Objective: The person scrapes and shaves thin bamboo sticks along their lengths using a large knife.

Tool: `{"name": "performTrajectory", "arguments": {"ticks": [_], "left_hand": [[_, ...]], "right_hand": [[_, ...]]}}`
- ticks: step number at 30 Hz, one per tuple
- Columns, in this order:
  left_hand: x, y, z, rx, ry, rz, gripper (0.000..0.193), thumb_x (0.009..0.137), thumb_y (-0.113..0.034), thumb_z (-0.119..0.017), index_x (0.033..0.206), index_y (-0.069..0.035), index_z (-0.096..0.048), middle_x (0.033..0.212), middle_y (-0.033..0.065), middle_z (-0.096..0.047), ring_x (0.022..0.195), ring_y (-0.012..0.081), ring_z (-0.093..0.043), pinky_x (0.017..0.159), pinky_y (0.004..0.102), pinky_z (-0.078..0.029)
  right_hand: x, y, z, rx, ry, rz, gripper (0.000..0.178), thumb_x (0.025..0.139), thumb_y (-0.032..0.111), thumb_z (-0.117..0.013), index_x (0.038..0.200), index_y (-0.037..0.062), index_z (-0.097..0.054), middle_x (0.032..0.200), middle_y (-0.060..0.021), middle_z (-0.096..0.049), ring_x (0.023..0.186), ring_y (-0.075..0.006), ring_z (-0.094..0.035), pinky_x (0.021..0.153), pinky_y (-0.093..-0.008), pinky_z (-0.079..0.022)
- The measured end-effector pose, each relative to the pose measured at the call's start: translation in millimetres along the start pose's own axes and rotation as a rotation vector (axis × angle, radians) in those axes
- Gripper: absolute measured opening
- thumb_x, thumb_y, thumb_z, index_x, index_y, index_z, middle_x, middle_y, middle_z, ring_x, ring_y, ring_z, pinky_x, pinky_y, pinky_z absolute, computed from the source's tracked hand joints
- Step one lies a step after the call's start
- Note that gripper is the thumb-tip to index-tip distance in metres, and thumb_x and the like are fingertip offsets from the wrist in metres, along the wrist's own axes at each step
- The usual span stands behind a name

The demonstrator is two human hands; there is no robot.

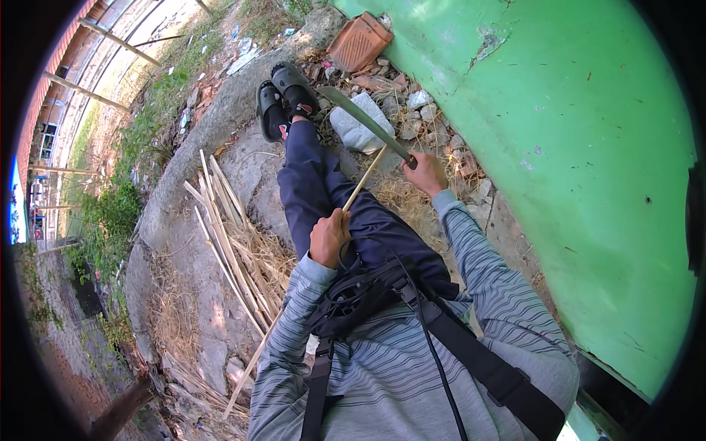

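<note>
My right hand (426, 175) is closed round the handle of a machete (365, 122), whose long blade points away from me to the upper left. In my left hand (329, 238), above my lap, is a thin pale wooden strip (365, 178). Its far end reaches up to the machete blade near the handle and seems to touch it. Below my left forearm another length of pale strip (254, 364) shows; whether it is the same piece I cannot tell. A pile of similar strips (229, 242) lies on the ground left of my legs.
My legs (316, 176) stretch out ahead over stony ground. A pale block (361, 122) lies right of my feet, with a broken orange roof tile (359, 42) beyond. A green wall (566, 147) runs close along my right. Dry shavings (261, 257) lie among the strips.
</note>
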State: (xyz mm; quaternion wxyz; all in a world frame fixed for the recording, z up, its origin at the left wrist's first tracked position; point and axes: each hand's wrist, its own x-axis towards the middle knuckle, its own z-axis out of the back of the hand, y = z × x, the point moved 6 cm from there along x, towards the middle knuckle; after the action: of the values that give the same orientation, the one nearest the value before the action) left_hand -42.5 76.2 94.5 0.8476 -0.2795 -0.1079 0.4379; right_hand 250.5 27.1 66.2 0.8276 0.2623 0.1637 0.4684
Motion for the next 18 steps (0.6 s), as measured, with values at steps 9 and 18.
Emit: {"name": "performTrajectory", "arguments": {"ticks": [9,18], "left_hand": [[7.2,10.8,-5.2,-0.122,-0.022,-0.084,0.026,0.100,-0.027,-0.064,0.090,-0.003,-0.060,0.067,0.0237,-0.061,0.065,0.0477,-0.062,0.061,0.0587,-0.048],[-5.7,16.3,-4.7,-0.526,0.520,0.111,0.056,0.110,-0.044,-0.050,0.076,0.000,-0.050,0.065,-0.0003,-0.041,0.062,0.0114,-0.035,0.055,0.0378,-0.031]], "right_hand": [[-19.7,0.6,-11.7,0.033,0.037,0.054,0.028,0.088,0.035,-0.073,0.100,0.0102,-0.079,0.076,-0.0137,-0.073,0.073,-0.0372,-0.070,0.068,-0.0485,-0.056],[-23.7,9.0,-7.9,0.656,0.057,-0.136,0.035,0.095,0.036,-0.075,0.107,0.0027,-0.076,0.060,0.0014,-0.056,0.053,-0.0084,-0.053,0.050,-0.0319,-0.039]]}}
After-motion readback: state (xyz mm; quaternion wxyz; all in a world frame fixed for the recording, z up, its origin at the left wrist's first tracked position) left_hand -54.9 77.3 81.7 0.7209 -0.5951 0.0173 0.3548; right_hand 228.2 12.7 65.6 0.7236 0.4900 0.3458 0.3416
